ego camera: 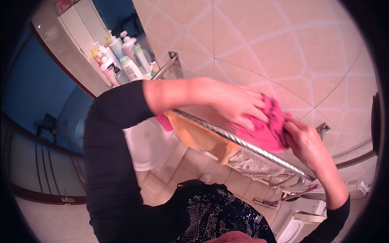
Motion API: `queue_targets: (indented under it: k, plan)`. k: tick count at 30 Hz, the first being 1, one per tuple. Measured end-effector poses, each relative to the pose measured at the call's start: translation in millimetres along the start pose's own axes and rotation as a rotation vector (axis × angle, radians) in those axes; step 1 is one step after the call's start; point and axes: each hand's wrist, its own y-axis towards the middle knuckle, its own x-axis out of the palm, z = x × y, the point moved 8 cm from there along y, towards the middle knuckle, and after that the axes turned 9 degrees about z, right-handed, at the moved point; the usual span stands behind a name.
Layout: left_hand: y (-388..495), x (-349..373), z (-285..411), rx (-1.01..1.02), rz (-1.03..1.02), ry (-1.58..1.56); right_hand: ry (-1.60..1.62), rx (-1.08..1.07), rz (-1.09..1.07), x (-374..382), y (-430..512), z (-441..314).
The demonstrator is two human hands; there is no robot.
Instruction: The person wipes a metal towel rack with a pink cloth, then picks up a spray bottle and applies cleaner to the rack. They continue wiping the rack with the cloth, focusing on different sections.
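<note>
Both of my hands grip a bunched bright pink cloth (261, 130) above the towel rack, close to the tiled wall. My left hand (238, 104) reaches across from the left, its fingers spread over the cloth's upper side. At the other end, my right hand (304, 138) pinches the cloth between thumb and fingers. Just below the cloth runs the twisted metal front bar (231, 136) of the rack. A yellow-orange towel (197, 132) and a greyish towel (255, 162) hang below that bar.
Several pump bottles (121, 60) crowd a shelf by the mirror (121, 15). A white washbasin (149, 145) stands below my left arm. On the lower right are a purple-handled mop (299, 194) and a white toilet (291, 227). A rack bracket (323, 127) juts from the wall.
</note>
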Motion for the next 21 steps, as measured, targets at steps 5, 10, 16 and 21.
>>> queue_targets:
  k: [5, 10, 16, 21]
  plan:
    - [-123, -52, -15, -0.331, -0.012, 0.057, 0.087, -0.336, -0.055, 63, 88, -37]
    - [-178, -69, -30, -0.724, -0.194, 0.113, 0.072, -0.473, -0.086, 107, 160, -80]
    - [-143, -66, -25, -0.643, -0.18, 0.064, 0.034, -0.382, -0.097, 84, 117, -34]
    - [-36, -28, -4, -0.231, -0.098, 0.039, 0.024, -0.147, -0.084, 20, 33, 6]
